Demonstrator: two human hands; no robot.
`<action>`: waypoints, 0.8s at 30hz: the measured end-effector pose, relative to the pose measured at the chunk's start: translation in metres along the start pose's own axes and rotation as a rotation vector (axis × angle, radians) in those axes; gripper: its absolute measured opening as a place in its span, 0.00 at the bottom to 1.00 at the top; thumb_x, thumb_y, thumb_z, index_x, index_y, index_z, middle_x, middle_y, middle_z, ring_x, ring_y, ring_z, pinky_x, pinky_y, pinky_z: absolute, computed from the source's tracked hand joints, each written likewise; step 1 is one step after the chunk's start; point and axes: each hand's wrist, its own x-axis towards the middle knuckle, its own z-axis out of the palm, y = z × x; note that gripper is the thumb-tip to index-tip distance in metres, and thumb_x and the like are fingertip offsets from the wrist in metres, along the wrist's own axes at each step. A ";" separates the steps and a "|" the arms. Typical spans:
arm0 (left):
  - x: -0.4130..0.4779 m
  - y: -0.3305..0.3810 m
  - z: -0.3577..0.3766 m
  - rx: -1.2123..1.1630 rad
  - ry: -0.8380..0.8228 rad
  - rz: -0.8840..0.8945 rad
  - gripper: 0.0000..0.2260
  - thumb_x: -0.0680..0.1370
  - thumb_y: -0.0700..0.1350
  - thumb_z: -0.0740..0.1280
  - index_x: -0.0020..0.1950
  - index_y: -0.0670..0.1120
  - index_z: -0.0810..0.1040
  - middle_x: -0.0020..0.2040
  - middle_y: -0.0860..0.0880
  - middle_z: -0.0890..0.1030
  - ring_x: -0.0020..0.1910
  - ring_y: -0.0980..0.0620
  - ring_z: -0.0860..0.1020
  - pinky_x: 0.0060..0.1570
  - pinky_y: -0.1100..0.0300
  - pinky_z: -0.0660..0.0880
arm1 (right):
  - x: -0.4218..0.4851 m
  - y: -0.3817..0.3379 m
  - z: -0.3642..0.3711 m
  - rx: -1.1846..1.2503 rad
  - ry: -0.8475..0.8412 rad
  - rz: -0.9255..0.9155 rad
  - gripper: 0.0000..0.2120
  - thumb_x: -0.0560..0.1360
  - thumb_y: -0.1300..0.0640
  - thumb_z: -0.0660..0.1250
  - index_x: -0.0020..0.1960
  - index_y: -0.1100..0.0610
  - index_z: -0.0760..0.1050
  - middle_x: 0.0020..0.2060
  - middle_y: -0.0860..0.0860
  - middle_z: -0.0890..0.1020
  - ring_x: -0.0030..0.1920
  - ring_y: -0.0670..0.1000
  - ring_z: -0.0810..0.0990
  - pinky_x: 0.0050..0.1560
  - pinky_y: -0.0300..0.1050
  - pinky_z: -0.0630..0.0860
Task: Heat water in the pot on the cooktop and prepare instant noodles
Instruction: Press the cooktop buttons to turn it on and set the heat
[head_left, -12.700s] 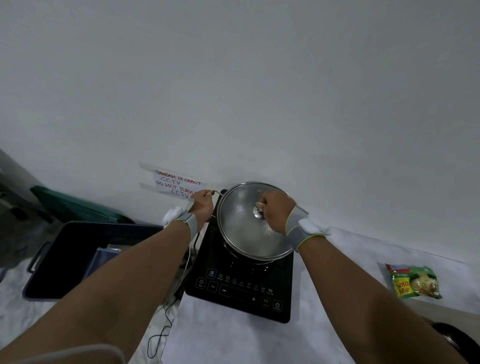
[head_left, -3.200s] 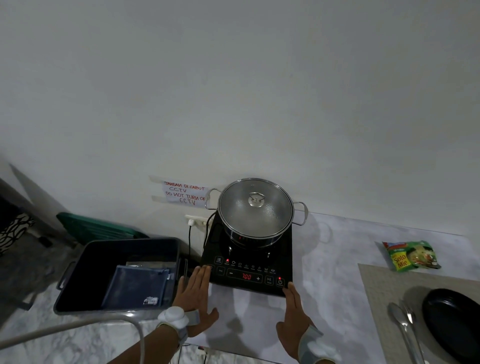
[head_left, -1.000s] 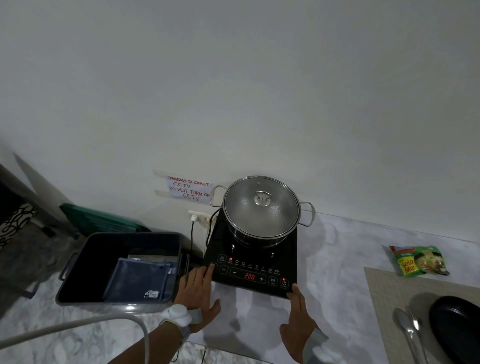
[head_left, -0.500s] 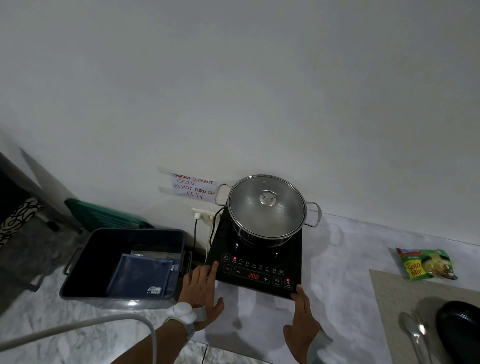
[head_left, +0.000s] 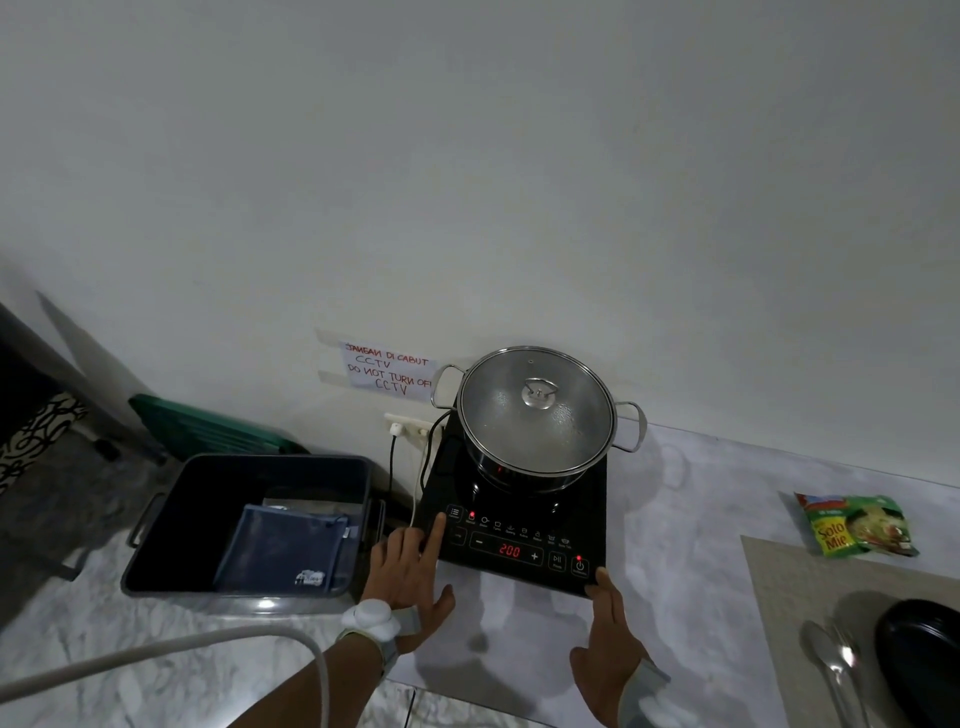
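Left hand (head_left: 410, 577): palm down, fingers spread, grasping nothing; index fingertip on the left end of the cooktop (head_left: 519, 525) control panel, beside the menu key. Wrist carries a grey band with a white puck.

Right hand (head_left: 610, 644): flat and relaxed on the surface (head_left: 691, 519), grasping nothing; index fingertip touches the cooktop's near right corner, just below the power key. Grey band on this wrist too.

Cooktop: black, sits at the left edge of the surface, back against the wall. Display reads 200 in red; a red lamp is lit over one mode icon and another over the power key.

Pot (head_left: 535, 421): steel, two side handles, on the rear of the cooktop. Glass lid (head_left: 537, 410) seated, knob upright, fogged with droplets.

Noodle packet (head_left: 854, 525): green and yellow, lying flat toward the right edge of the surface, well apart from the cooktop. Near it, at the near right corner, a beige placemat (head_left: 810, 582) carries a spoon (head_left: 831, 660) and a black dish (head_left: 919, 660), the dish cut off by the frame.

Left of the surface, lower down: dark bin (head_left: 171, 525) holding a blue mesh pouch (head_left: 280, 551). Handwritten note (head_left: 387, 371) taped to the wall above a power strip (head_left: 410, 426).
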 end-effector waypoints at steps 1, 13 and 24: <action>-0.001 0.000 -0.001 -0.013 -0.006 -0.004 0.42 0.62 0.62 0.69 0.72 0.42 0.71 0.48 0.47 0.79 0.46 0.45 0.79 0.44 0.50 0.78 | 0.000 0.000 0.001 -0.011 0.011 -0.003 0.34 0.73 0.64 0.64 0.75 0.52 0.55 0.79 0.43 0.47 0.37 0.47 0.76 0.41 0.37 0.73; -0.003 0.000 -0.004 -0.033 -0.055 -0.008 0.43 0.63 0.61 0.66 0.74 0.39 0.67 0.52 0.46 0.79 0.49 0.44 0.78 0.49 0.50 0.77 | 0.006 0.007 0.003 -0.062 -0.027 -0.022 0.33 0.74 0.62 0.63 0.75 0.51 0.54 0.79 0.42 0.44 0.36 0.45 0.76 0.36 0.33 0.70; 0.005 -0.004 0.001 0.001 -0.121 -0.006 0.44 0.65 0.64 0.61 0.75 0.40 0.65 0.55 0.46 0.76 0.51 0.43 0.75 0.49 0.49 0.74 | 0.011 0.014 -0.001 -0.019 -0.032 0.003 0.36 0.73 0.54 0.61 0.77 0.48 0.50 0.78 0.40 0.52 0.54 0.53 0.80 0.52 0.42 0.74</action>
